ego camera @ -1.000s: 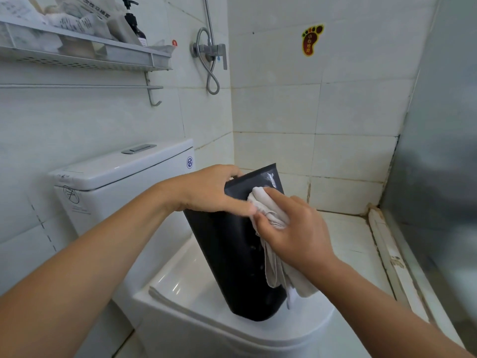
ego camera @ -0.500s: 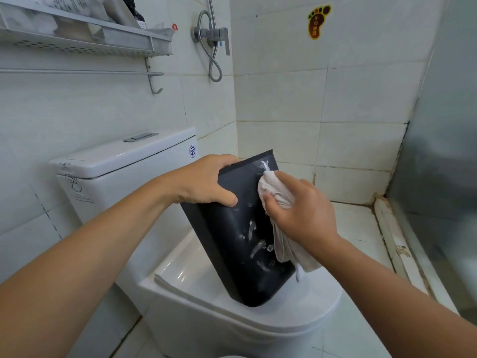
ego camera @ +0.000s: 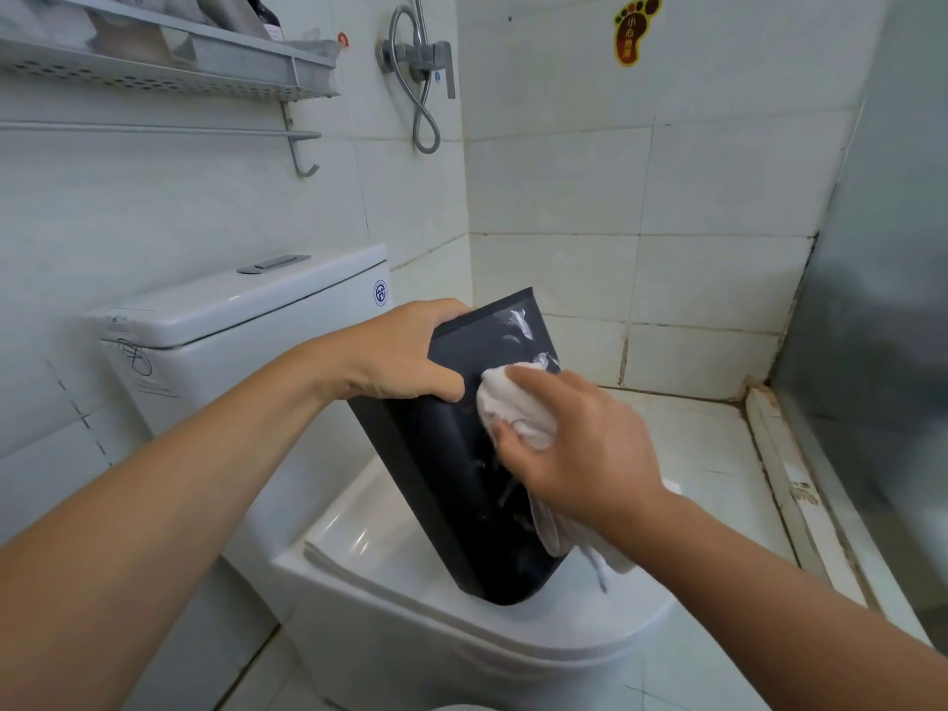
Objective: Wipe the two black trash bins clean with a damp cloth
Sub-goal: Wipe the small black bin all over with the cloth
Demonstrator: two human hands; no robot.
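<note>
One black trash bin (ego camera: 451,484) leans tilted on the closed white toilet lid (ego camera: 400,572), its top edge pointing up and right. My left hand (ego camera: 400,356) grips the bin's upper left edge, thumb on the front face. My right hand (ego camera: 579,449) holds a bunched white cloth (ego camera: 513,407) pressed against the bin's front face, with the cloth's tail hanging down under my wrist. Wet streaks show on the bin near its top and lower down. A second bin is not in view.
The toilet tank (ego camera: 231,325) stands at the left against a tiled wall. A wall shelf (ego camera: 169,69) with bottles and a towel bar hang above it. A shower valve and hose (ego camera: 420,64) sit in the corner. A frosted glass panel (ego camera: 882,300) borders the right.
My right hand with the cloth has moved down and left across the bin's front face, away from the top corner. The left hand keeps its grip.
</note>
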